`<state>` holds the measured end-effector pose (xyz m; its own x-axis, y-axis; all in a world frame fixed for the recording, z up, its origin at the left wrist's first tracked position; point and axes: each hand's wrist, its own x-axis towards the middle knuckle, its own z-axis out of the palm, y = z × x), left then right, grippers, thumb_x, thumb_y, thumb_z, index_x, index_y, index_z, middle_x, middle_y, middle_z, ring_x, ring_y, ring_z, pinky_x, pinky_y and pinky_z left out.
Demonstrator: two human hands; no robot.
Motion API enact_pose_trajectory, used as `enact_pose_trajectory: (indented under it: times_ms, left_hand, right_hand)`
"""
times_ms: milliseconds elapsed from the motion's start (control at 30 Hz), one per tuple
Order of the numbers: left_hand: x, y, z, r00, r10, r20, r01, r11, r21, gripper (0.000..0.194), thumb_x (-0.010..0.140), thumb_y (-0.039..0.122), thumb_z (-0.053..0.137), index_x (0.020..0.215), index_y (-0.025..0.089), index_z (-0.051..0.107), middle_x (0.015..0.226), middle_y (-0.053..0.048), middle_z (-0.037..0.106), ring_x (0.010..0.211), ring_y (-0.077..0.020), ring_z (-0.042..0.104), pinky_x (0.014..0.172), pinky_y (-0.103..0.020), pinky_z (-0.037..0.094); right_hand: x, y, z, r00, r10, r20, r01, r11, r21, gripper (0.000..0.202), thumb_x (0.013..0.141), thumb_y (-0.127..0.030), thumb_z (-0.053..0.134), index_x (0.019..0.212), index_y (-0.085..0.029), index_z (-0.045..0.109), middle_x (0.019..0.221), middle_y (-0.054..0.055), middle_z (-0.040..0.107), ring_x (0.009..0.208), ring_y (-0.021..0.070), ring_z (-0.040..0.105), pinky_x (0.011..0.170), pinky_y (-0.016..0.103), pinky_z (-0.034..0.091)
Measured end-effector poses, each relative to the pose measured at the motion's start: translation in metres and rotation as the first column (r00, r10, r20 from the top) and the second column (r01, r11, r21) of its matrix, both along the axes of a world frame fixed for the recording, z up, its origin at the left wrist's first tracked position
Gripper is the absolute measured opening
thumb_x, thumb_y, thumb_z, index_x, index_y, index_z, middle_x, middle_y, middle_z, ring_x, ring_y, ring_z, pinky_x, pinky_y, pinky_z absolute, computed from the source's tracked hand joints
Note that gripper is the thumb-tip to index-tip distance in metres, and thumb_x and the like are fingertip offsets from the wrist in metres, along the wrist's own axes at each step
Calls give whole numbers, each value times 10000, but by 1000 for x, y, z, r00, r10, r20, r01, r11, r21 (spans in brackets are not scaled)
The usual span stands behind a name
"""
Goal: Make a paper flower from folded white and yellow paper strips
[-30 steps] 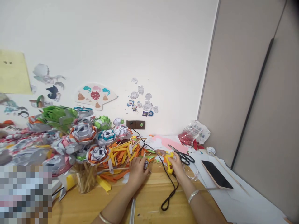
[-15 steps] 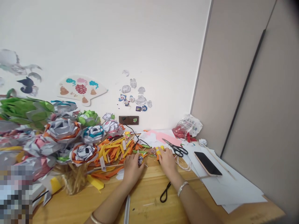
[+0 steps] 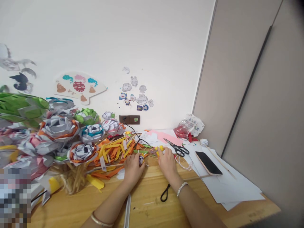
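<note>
My left hand (image 3: 134, 167) rests on the wooden table, its fingers closed round a small rounded white-and-dark piece (image 3: 141, 160), whose kind I cannot make out. To its right, my right hand (image 3: 167, 161) is closed at a small yellow item (image 3: 161, 148), mostly hidden by the fingers. Just left of that item lies a small pinkish, shiny bit (image 3: 152, 151). Black-handled scissors (image 3: 178, 149) lie beyond my right hand, and a string of white beads (image 3: 184, 164) curls beside it. Folded yellow and orange paper strips (image 3: 116, 150) are heaped beyond my left hand.
Folded-paper flowers (image 3: 59, 126) crowd the left side, their stems in a clear container (image 3: 74, 183). On the right, a phone (image 3: 209, 163) and a thin stick lie on white sheets (image 3: 234, 191). A plastic bag (image 3: 190, 126) stands at the back; a black loop (image 3: 164, 193) lies in front.
The camera view has shifted slightly, so everything sits a little further left and higher. Both hands stay in nearly the same places; less of the yellow item shows past my right fingers.
</note>
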<state>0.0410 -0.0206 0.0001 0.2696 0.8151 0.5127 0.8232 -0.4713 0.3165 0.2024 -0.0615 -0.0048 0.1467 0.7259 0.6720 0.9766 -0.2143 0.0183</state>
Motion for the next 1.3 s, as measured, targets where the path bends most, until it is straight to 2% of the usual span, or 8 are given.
enact_pose_trajectory:
  times_ms: [133,233,400,600,867,1100,1200,1300]
  left_hand:
    - [0,-2,2,999,-22,-27,23,999,29,343,731,253,542,1060,159,562,964,-102,606,948,-264,493,818,-365,355]
    - [1,-7,7,993,-68,-101,83,984,155,397,740,214,532,1136,195,541,906,-92,593,925,-263,482,814,-375,349]
    - [8,-23,17,938,-165,-306,280,881,382,528,779,105,468,1249,343,446,969,-96,569,1007,-277,441,892,-439,279]
    - [10,-37,22,856,-241,-457,412,852,323,660,737,81,495,1317,353,337,918,-94,594,910,-263,476,895,-462,259]
    - [9,-39,30,862,-276,-426,415,866,279,619,691,122,509,1284,270,410,888,-106,607,905,-279,476,878,-469,273]
    - [-3,-34,53,897,-335,-290,410,876,256,472,631,108,492,1097,159,548,919,-105,614,936,-278,481,914,-468,277]
    - [-11,-32,64,873,-460,-163,481,868,126,464,608,132,502,1068,169,551,962,-94,616,958,-271,490,921,-452,297]
    - [-17,-31,73,789,-605,106,614,782,-106,477,624,148,484,1098,192,523,1104,-77,578,1019,-248,489,908,-375,348]
  right_hand:
    - [-3,-2,2,995,-6,100,5,1000,16,346,851,-117,453,1164,-262,481,988,103,497,872,199,461,776,352,379]
    - [-6,-5,4,991,0,135,0,1000,3,382,849,-107,456,1189,-282,457,978,98,499,846,195,462,753,346,378]
    - [-10,-4,5,989,39,143,-35,999,-29,387,856,-133,448,1220,-264,441,978,108,512,836,208,463,720,351,388]
    - [-14,0,1,978,109,179,-103,994,-43,463,824,-72,450,1251,-250,425,1096,148,507,943,229,463,808,403,374]
    - [-16,1,-1,972,136,190,-133,991,-27,451,826,-80,458,1252,-222,417,1142,157,500,974,242,455,830,422,374]
    - [-17,-3,6,981,111,160,-112,994,-6,359,853,-119,441,1191,-240,453,1010,127,530,884,227,467,779,403,395]
    - [-17,0,2,978,108,180,-111,994,6,382,837,-108,458,1191,-251,448,1042,124,524,895,231,459,790,403,386]
    - [-16,5,-3,973,113,202,-120,993,23,357,810,-91,480,1138,-231,486,1063,117,527,898,236,456,813,405,371]
